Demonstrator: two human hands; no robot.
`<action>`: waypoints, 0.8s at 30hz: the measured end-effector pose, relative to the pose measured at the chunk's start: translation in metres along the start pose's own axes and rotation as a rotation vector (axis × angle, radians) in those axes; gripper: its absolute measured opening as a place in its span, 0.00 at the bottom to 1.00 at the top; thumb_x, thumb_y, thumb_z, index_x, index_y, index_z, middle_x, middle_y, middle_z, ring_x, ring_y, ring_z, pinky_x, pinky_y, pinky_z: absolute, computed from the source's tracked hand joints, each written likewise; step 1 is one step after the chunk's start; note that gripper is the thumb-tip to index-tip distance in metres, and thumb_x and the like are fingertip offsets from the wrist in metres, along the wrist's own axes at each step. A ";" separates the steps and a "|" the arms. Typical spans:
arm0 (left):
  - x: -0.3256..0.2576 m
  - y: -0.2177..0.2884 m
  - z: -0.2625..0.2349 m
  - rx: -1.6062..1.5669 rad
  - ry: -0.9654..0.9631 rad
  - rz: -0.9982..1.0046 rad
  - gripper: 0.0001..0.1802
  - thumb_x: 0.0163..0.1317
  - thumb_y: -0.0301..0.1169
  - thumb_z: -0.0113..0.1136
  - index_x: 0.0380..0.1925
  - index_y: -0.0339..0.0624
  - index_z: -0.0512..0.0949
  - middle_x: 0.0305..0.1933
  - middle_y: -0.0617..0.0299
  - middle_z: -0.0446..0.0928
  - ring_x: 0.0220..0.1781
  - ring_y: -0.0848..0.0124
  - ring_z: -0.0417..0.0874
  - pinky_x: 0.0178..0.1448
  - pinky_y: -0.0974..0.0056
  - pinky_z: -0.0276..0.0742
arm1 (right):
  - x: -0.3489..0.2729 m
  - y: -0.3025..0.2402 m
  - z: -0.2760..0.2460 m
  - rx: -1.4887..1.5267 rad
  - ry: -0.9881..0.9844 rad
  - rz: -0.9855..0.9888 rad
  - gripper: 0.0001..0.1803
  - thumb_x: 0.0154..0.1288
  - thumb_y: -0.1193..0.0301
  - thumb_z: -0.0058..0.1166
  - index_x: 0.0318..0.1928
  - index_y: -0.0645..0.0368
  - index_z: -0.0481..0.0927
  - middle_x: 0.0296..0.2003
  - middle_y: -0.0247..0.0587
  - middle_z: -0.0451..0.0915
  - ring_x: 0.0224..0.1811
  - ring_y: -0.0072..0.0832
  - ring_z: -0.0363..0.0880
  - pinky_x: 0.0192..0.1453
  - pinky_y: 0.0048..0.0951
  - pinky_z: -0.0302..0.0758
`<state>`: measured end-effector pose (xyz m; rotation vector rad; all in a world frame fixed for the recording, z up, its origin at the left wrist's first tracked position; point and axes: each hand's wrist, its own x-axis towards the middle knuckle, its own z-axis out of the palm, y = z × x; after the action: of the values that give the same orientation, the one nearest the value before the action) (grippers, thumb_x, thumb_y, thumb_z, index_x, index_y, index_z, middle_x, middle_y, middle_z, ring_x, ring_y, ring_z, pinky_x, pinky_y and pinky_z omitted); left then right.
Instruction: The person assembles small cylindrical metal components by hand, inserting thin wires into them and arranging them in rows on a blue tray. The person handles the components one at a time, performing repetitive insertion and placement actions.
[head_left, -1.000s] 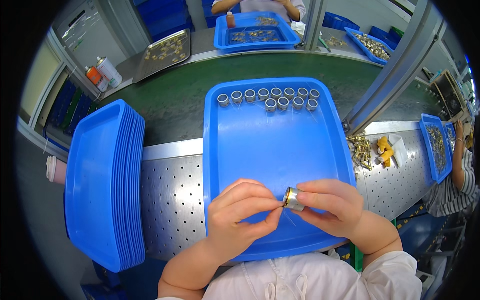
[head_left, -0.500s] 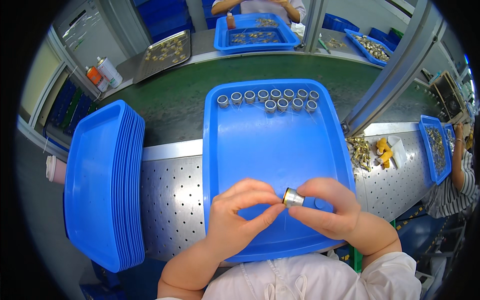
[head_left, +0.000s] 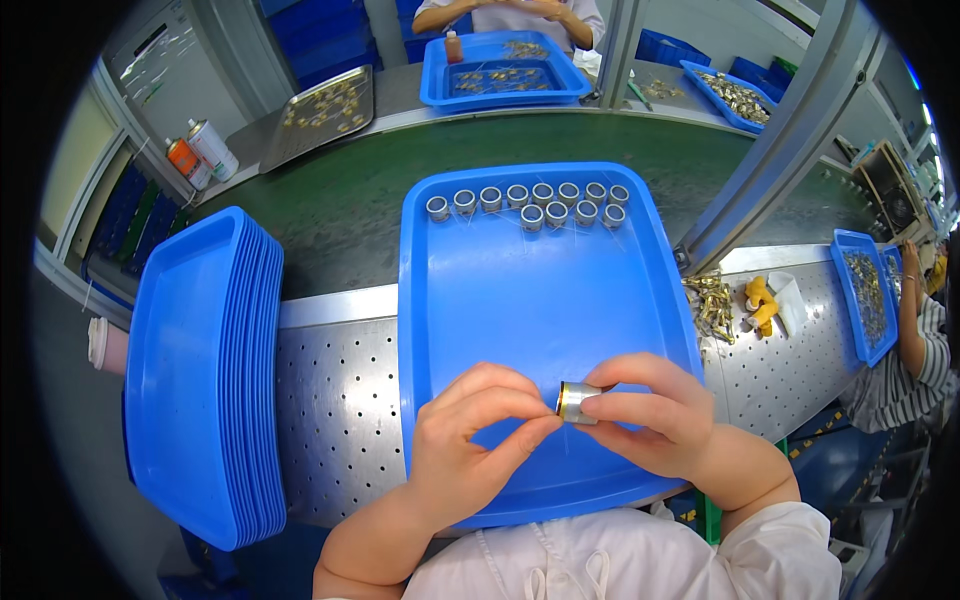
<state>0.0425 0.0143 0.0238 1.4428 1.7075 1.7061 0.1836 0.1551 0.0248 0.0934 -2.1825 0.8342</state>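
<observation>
A short silver metal cylinder [head_left: 575, 403] with a golden rim at its left end is gripped in the fingers of my right hand [head_left: 660, 418]. My left hand [head_left: 468, 432] pinches thumb and forefinger together right at that golden end; whatever sits between the tips is too small to make out. Both hands are above the near part of a blue tray [head_left: 530, 290]. Along the tray's far side stand several similar metal cylinders [head_left: 531, 217], upright in two rows, with thin wires sticking out around them.
Left of the tray leans a stack of blue trays [head_left: 190, 370]. Brass-coloured parts [head_left: 712, 308] and a yellow object [head_left: 761, 306] lie on the perforated metal table [head_left: 340, 400] to the right. A metal post [head_left: 770, 140] rises behind. Another person's hands work beyond the green belt [head_left: 350, 215].
The cylinder has turned slightly in my right fingers, and more of those fingers now lies over its side. My left fingertips stay pinched at its golden end. The view has shifted a little.
</observation>
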 end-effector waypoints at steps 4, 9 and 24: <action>0.002 0.001 -0.001 0.033 -0.019 0.011 0.07 0.48 0.20 0.66 0.27 0.39 0.79 0.31 0.59 0.78 0.33 0.66 0.79 0.37 0.67 0.74 | -0.001 0.000 0.001 0.031 0.002 0.050 0.20 0.43 0.82 0.68 0.40 0.57 0.82 0.39 0.41 0.78 0.35 0.29 0.79 0.34 0.24 0.78; 0.001 -0.002 -0.005 -0.041 -0.036 -0.068 0.05 0.51 0.20 0.64 0.29 0.38 0.78 0.34 0.58 0.77 0.36 0.67 0.78 0.40 0.68 0.74 | 0.000 0.001 -0.002 0.123 -0.003 0.130 0.19 0.44 0.83 0.67 0.39 0.59 0.81 0.39 0.42 0.78 0.37 0.30 0.80 0.37 0.25 0.79; 0.007 -0.013 -0.016 -1.062 -0.100 -0.480 0.12 0.63 0.39 0.58 0.28 0.45 0.72 0.36 0.64 0.70 0.42 0.69 0.70 0.49 0.62 0.68 | 0.010 0.013 -0.026 1.180 0.139 0.922 0.18 0.61 0.76 0.56 0.51 0.58 0.69 0.46 0.41 0.75 0.49 0.31 0.74 0.54 0.33 0.71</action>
<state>0.0209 0.0142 0.0185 0.5485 0.7235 1.7440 0.1893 0.1824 0.0369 -0.4075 -1.2473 2.4444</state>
